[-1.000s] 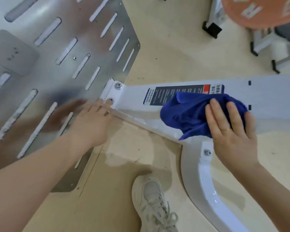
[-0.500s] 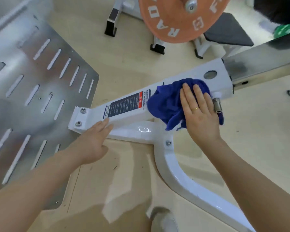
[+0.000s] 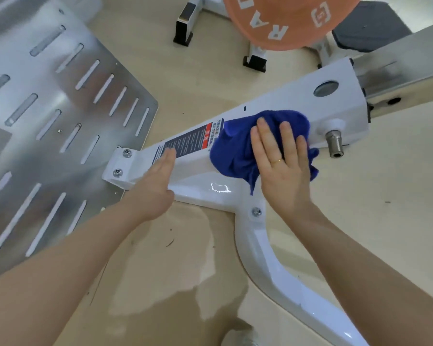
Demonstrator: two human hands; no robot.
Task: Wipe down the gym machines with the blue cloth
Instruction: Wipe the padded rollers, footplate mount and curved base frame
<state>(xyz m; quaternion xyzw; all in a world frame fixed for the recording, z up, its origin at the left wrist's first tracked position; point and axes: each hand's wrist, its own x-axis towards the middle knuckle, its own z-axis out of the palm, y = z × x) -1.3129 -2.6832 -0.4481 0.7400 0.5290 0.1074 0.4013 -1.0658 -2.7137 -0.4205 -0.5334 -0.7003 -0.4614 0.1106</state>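
Observation:
A white machine beam (image 3: 280,103) runs from lower left to upper right above the floor, with a dark warning label (image 3: 190,141) on its top. The blue cloth (image 3: 235,146) lies bunched on the beam just right of the label. My right hand (image 3: 283,166) presses flat on the cloth with straight fingers. My left hand (image 3: 155,186) rests open on the beam's left part, fingertips on the label's edge. A curved white leg (image 3: 268,265) branches down from the beam.
A slotted metal footplate (image 3: 60,126) is bolted to the beam's left end. An orange weight plate (image 3: 280,21) and a dark pad (image 3: 368,28) stand beyond the beam. A steel peg (image 3: 335,143) juts out near the cloth. My shoe (image 3: 238,338) is at the bottom edge.
The cloth and my right hand slid along the beam toward its right end, then back a little toward the label. My left hand moved from the footplate's edge onto the beam.

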